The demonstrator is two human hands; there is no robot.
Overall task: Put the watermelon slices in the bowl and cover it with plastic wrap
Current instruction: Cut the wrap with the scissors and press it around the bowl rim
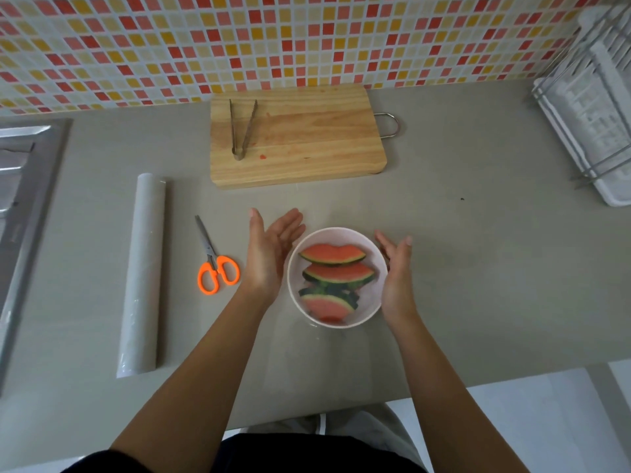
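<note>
A pale pink bowl (375,254) stands on the grey counter near its front edge. Three watermelon slices (336,273) lie inside it, red flesh up, green rinds showing. A clear film seems to lie over the bowl and spread onto the counter in front of it. My left hand (269,254) is beside the bowl's left rim, palm turned inward, fingers apart. My right hand (397,271) mirrors it at the right rim, also with spread fingers. Neither hand grips anything. The plastic wrap roll (145,271) lies lengthwise at the left.
Orange-handled scissors (215,264) lie between the roll and my left hand. A wooden cutting board (307,138) with metal tongs (242,128) sits behind the bowl by the tiled wall. A steel sink (24,199) is at the left, a white dish rack (594,107) at the right.
</note>
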